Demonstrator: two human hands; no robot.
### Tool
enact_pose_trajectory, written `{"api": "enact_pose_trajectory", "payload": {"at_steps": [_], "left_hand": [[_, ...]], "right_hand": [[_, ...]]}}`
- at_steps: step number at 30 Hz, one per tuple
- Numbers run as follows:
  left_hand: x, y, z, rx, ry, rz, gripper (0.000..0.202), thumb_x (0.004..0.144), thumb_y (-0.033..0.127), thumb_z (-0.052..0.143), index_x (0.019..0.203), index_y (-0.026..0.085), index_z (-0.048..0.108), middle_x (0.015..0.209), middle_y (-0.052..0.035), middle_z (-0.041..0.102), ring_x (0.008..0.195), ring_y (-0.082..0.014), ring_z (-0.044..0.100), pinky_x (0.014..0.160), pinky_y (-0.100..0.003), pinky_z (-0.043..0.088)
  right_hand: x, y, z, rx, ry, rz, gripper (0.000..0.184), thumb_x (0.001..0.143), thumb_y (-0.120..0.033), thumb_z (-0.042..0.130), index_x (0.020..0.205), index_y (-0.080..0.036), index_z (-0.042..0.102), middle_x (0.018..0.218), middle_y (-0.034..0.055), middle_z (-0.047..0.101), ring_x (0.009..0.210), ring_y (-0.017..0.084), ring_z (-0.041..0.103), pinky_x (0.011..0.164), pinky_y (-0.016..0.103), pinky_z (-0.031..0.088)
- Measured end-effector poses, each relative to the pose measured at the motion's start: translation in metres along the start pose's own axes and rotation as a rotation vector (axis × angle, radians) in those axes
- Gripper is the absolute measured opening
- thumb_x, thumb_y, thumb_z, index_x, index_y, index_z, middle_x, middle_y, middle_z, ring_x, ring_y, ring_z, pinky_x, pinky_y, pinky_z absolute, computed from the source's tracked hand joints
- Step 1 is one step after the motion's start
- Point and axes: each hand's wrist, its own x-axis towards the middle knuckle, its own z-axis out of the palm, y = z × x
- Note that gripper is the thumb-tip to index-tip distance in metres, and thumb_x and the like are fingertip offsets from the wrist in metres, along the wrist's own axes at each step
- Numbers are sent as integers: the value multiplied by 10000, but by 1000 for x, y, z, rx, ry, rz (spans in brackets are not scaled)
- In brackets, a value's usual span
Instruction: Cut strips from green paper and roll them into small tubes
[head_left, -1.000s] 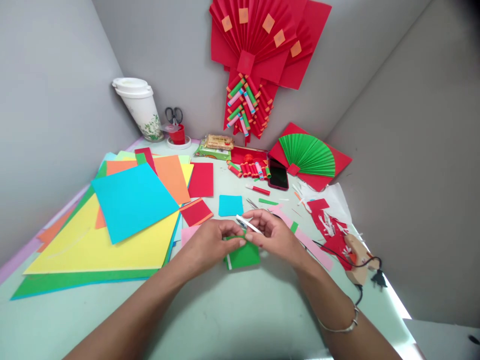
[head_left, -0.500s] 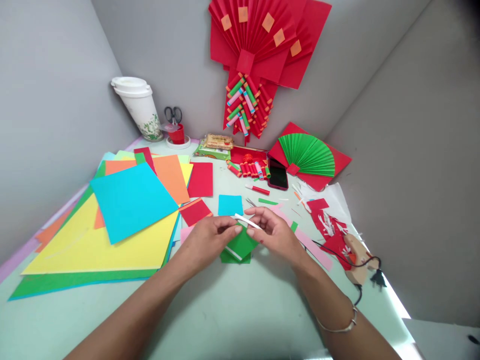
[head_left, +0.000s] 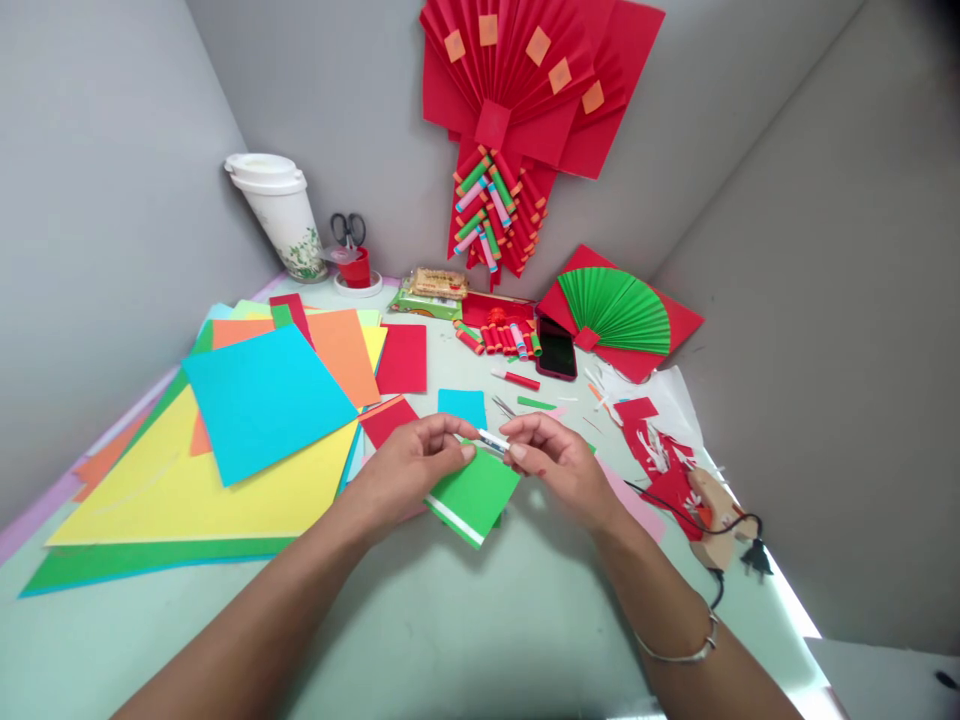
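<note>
While I've got both hands up over the table (head_left: 465,640), my left hand (head_left: 409,470) and right hand (head_left: 559,462) are close together, each pinching one end of a little white stick (head_left: 493,440). A small green paper (head_left: 472,493) with a white stripe along one edge hangs off it right under my fingertips, tilted, though I can't tell if it's touching the tabletop. Just past my hands sits a small blue square (head_left: 461,405). Off to the left of my left hand is the pile of colored sheets (head_left: 247,430), and a glue gun (head_left: 712,515) lies right of my right wrist.
</note>
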Motion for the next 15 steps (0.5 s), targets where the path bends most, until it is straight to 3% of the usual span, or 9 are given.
{"api": "enact_pose_trajectory", "payload": {"at_steps": [9,15], "left_hand": [[2,-7,-4,94,-18,18,276,740,441,735,830,198,640,685,34,585,580,-113,522,518,-214,360],[-4,3,-2,23,18,1,284,688,425,774,761,197,622,610,60,561,506,-92,488,481,-199,345]], "right_hand": [[-2,1,4,-76,-62,4,173,859,-302,683,1015,-228,681,797,-8,633,716,137,576,667,271,454],[-4,-1,2,-99,-83,28,254,911,-424,635,1051,-221,694,794,10,658,700,137,580,664,269,462]]}}
